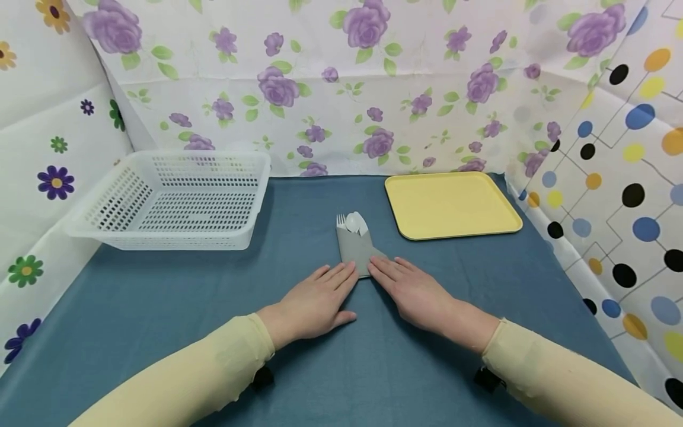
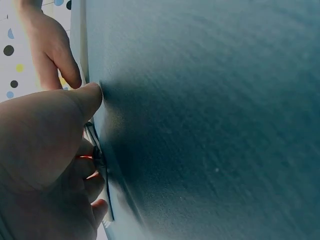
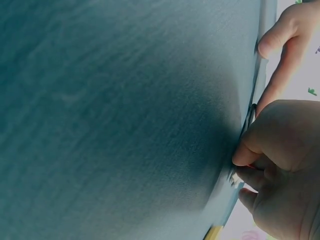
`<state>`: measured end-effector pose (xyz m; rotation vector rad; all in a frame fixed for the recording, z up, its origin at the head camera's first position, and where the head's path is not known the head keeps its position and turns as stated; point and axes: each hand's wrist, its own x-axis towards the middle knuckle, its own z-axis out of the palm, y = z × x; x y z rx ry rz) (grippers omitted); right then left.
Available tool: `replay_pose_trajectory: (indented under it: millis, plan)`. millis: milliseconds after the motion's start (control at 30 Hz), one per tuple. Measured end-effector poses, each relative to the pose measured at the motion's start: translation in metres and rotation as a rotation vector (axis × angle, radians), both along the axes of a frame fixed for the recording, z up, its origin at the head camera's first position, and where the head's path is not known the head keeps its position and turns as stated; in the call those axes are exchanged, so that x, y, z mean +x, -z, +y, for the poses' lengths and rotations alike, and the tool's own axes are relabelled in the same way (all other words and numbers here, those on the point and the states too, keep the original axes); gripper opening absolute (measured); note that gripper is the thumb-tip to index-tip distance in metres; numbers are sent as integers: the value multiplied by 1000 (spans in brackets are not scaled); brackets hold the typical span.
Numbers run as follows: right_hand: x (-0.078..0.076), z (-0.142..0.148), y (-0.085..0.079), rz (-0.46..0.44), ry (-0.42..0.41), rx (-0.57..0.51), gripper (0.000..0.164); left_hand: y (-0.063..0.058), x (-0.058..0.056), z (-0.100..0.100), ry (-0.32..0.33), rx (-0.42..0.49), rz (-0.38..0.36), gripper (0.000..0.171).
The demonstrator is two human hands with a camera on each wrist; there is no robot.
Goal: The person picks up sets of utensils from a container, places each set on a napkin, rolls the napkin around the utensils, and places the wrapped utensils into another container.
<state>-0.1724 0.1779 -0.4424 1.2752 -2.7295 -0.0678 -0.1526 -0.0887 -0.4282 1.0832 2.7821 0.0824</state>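
Note:
A grey folded napkin [image 1: 354,249] lies on the blue cloth with white plastic cutlery standing out of its far end: a fork [image 1: 341,221], a spoon [image 1: 353,223] and a third white piece [image 1: 362,226] beside them. My left hand [image 1: 315,301] rests its straight fingertips on the napkin's near left edge, the thumb spread out toward the right. From the other side, my right hand [image 1: 413,292] lays its extended fingers over the napkin's right edge, by a pointed grey corner. In the left wrist view the napkin's edge shows dark under the fingers of the left hand [image 2: 45,145].
At the back left stands a white perforated plastic basket [image 1: 181,240]. A yellow tray [image 1: 453,204] lies flat at the back right. Flower-printed sheeting [image 1: 331,118] closes off the back, and dotted sheeting [image 1: 629,196] rises on the right. Blue cloth [image 1: 176,296] covers the table.

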Motion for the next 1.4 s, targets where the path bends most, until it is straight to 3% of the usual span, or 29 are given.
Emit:
replay_pose_trajectory:
  millis: [467, 600, 700, 833, 967, 1067, 1233, 1300, 1400]
  plan:
    - [-3, -12, -13, -23, 26, -3, 49, 0, 9, -3, -8, -2, -4, 80]
    - [-3, -15, -12, -25, 34, -10, 50, 0, 7, -4, -35, 39, -34, 78]
    - [-2, -16, -10, -13, 34, 2, 51, -2, 1, -4, -77, 126, -73, 71]
    - [-2, -15, -6, 19, 29, 7, 51, -6, -12, 0, -172, 288, -132, 57]
    - [-2, -15, -4, 49, 15, 6, 52, -11, -27, 4, -323, 400, -153, 47]
    - [-1, -16, -4, 61, 6, 4, 53, -15, -38, 7, -444, 451, -187, 46]
    - [0, -16, -4, 68, 3, -6, 51, -20, -52, 12, -617, 520, -332, 53]
    - [1, -15, -4, 67, 0, -10, 50, -23, -56, 14, -670, 544, -380, 54]
    - [2, -15, -4, 63, 0, -16, 50, -24, -63, 19, -711, 557, -409, 43]
